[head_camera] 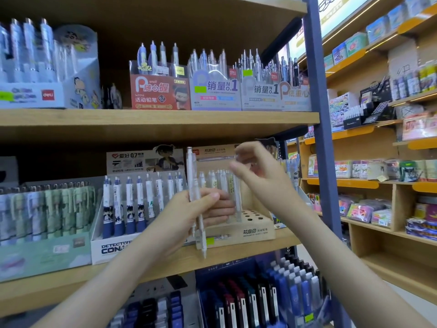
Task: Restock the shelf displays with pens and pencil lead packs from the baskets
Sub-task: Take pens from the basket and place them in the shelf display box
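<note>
My left hand [201, 207] grips a small bunch of white mechanical pencils [195, 185], held upright in front of the middle shelf. My right hand [255, 166] is raised above a beige display stand with holes [255, 221] and pinches one clear pencil [217, 158] that lies level. Several white pencils [222, 181] stand in the back rows of that stand; its front holes are bare. No basket is in view.
A Detective Conan pen box [118, 247] stands left of the stand, a green pen display [45, 233] further left. More pen boxes [215, 91] fill the upper shelf. Dark pen packs [260, 301] hang below. A blue upright post [324, 162] bounds the shelf on the right.
</note>
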Demonstrator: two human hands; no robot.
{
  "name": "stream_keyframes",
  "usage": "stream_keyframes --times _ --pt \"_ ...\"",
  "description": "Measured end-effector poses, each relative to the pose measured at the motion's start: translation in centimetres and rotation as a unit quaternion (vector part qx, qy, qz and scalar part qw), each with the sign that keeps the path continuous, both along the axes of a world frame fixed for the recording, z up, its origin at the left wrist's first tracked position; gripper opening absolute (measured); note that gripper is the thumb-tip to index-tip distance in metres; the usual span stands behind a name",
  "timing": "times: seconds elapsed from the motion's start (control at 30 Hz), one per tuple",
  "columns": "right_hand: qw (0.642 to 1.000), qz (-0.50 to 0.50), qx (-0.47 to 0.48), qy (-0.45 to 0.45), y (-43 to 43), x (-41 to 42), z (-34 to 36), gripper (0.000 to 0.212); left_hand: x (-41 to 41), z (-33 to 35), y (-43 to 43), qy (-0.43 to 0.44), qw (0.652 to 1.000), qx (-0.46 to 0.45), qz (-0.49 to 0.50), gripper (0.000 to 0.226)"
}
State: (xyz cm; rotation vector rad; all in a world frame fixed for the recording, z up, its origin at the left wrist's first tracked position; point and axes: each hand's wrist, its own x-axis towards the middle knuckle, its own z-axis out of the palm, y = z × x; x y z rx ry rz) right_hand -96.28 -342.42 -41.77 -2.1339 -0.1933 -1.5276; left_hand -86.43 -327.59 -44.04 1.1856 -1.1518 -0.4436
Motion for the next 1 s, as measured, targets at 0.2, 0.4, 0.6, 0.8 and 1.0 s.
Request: stream_keyframes --times 0.2,0.4,0.6,0.8,1.0 --pt "0.987 0.016 0.002 0.162 3.3 -1.5 -1.5 0.01 -1.7 -0.3 -1.3 -0.027 0.999 0.037 -0.023 0.035" --pt "0.972 0.128 0.165 0.107 2.2 -2.8 -1.3 0.008 -1.3 -0.5 -1.3 -0.058 0.996 0.064 -0.01 0.034" --pt "0.958 0.141 0.249 -0.038 0.0 -4.2 0.0 0.009 -0.4 -1.5 -1.5 -0.054 0.998 0.04 0.008 0.039" --pt "0.973 0.024 0.218 -0.077 -2.4 -3.1 0.2 0.004 0.4 -0.8 -0.9 -0.067 0.994 -0.023 0.084 0.043" --pt "0.984 -0.112 0.139 0.005 -3.8 0.7 -0.4 0.006 1.0 -0.9 -0.2 -0.075 0.995 -0.019 0.067 0.044"
